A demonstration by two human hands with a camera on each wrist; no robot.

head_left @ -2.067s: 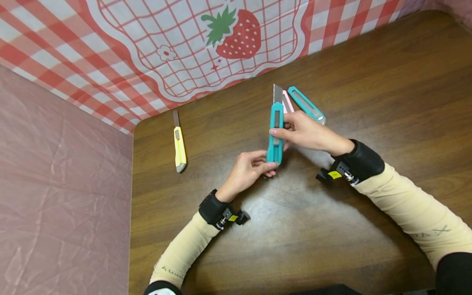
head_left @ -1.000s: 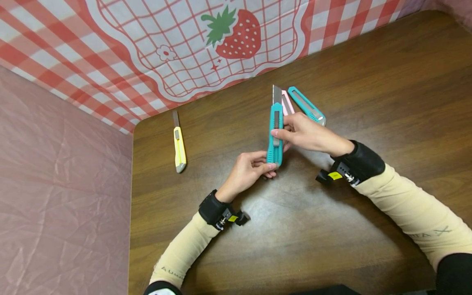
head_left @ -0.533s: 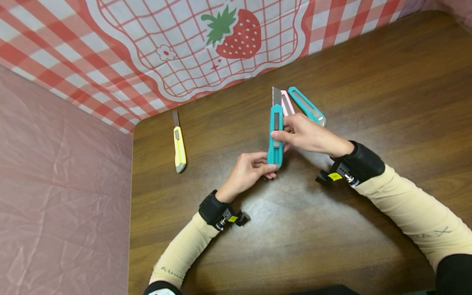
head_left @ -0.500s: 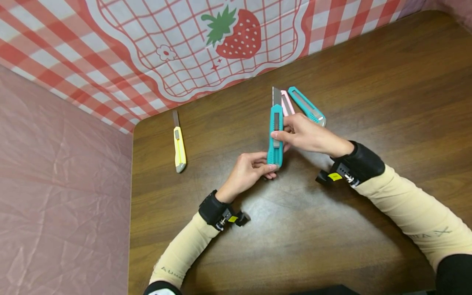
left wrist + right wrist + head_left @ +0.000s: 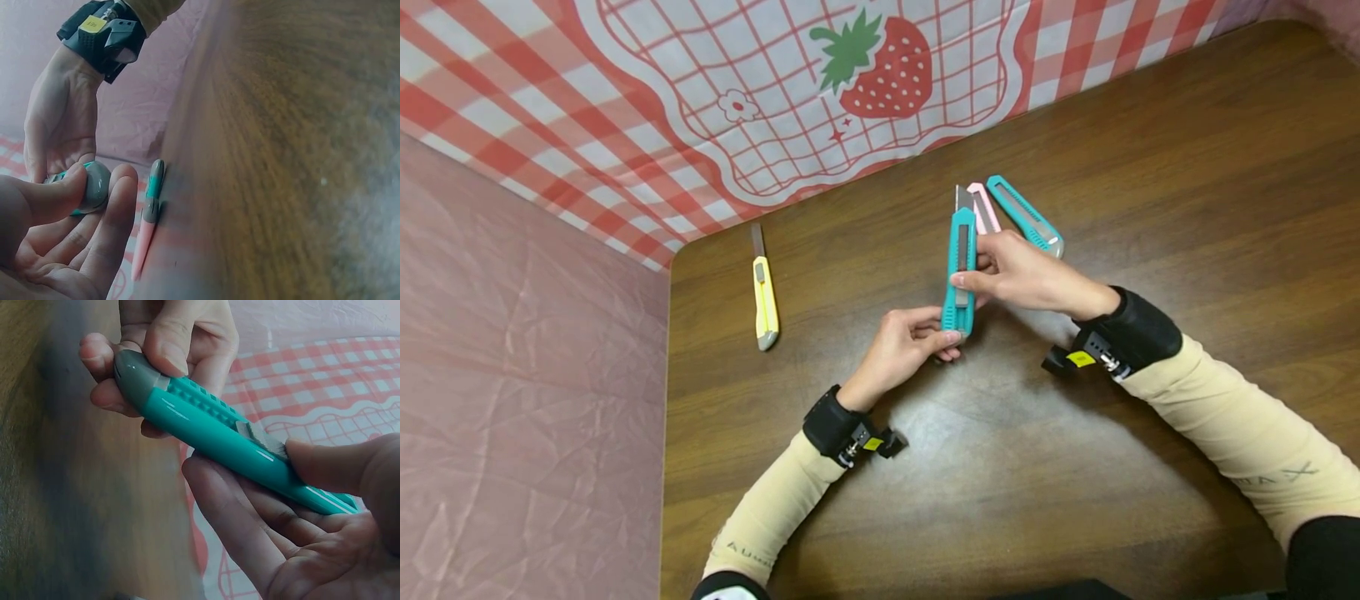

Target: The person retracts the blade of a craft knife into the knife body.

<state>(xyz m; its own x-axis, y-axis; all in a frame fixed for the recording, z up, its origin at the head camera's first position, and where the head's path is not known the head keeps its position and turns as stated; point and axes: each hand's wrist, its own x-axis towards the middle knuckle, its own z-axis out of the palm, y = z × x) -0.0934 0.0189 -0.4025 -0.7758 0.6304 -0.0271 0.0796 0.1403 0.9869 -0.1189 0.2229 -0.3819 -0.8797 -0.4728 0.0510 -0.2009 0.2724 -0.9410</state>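
The held teal cutter (image 5: 962,257), blade (image 5: 963,198) bared, is above the wooden table (image 5: 850,283), the left hand (image 5: 901,346) pinching its grey end and the right hand (image 5: 1022,271) gripping mid-body, thumb against the slider (image 5: 257,436). A slipping thumb could, in my judgement, let the blade jump and nick a finger. In the head view, the right hand hides the pink cutter's (image 5: 987,213) lower end.

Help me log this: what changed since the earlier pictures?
The blade of the held teal cutter has drawn partway in, the right grip sliding its slider rearward. The left grip still holds the rear end; yellow cutter, pink cutter and second teal cutter stayed put.
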